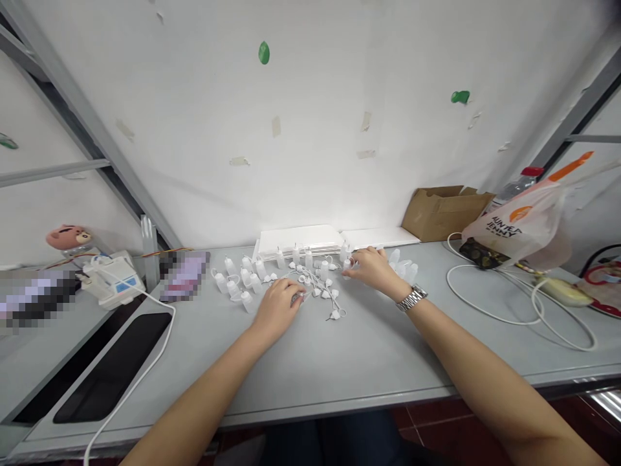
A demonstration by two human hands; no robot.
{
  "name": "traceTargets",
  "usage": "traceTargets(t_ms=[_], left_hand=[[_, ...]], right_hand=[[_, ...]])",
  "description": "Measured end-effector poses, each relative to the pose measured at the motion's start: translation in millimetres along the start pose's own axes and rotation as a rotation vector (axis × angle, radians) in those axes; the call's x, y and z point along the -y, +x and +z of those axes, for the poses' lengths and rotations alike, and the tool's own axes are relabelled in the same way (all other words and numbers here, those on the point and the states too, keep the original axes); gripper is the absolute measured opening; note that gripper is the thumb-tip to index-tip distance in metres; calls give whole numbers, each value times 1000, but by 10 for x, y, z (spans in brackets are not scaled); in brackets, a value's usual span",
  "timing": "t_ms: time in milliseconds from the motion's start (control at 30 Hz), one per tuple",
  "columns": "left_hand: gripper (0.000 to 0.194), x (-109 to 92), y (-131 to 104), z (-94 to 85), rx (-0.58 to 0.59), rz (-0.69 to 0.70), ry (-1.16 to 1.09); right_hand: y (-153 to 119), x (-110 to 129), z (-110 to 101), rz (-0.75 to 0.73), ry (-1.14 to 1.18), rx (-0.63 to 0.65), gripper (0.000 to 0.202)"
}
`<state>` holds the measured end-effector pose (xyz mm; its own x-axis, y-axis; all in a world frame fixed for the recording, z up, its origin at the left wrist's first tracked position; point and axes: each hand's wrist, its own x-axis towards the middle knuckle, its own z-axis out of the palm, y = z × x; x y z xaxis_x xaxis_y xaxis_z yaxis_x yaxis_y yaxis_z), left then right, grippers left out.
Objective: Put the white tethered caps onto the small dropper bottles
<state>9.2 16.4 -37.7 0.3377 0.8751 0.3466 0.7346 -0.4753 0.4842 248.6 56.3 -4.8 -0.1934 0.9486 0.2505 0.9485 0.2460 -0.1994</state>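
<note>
Several small translucent squeeze bottles (246, 301) with white caps stand in a loose group on the left of the grey table. Loose white caps with tether loops (334, 314) lie in a tangle between my hands. My left hand (279, 304) is closed at the near side of these caps, its fingertips pinched on something small and pale that I cannot make out. Farther right, my right hand (373, 268) has its thumb and fingers closed around a small squeeze bottle (347, 265), partly hidden by the fingers. More translucent bottles (402, 266) lie just behind my right wrist.
White sheets (301, 241) lie along the wall, beside an open cardboard box (444, 213). A plastic bag (519, 223) and a looped white cable (485, 317) are on the right. At the left are a black tray-like panel (116, 366), a white device (114, 281) and a purple packet (187, 275).
</note>
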Motion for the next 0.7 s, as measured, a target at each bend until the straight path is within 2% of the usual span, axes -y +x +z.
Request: traceTargets(t_ms=[233, 400, 567, 700], left_hand=[[27, 16, -2, -14, -2, -50, 27], [26, 45, -5, -7, -9, -52, 65], [27, 99, 5, -16, -104, -75, 211], [28, 63, 28, -119, -174, -158, 219]], right_hand=[[-18, 8, -66, 7, 29, 6, 33], [-47, 25, -126, 2, 63, -50, 36], [-56, -15, -277, 40, 104, -137, 39], [-84, -133, -400, 107, 114, -174, 28]])
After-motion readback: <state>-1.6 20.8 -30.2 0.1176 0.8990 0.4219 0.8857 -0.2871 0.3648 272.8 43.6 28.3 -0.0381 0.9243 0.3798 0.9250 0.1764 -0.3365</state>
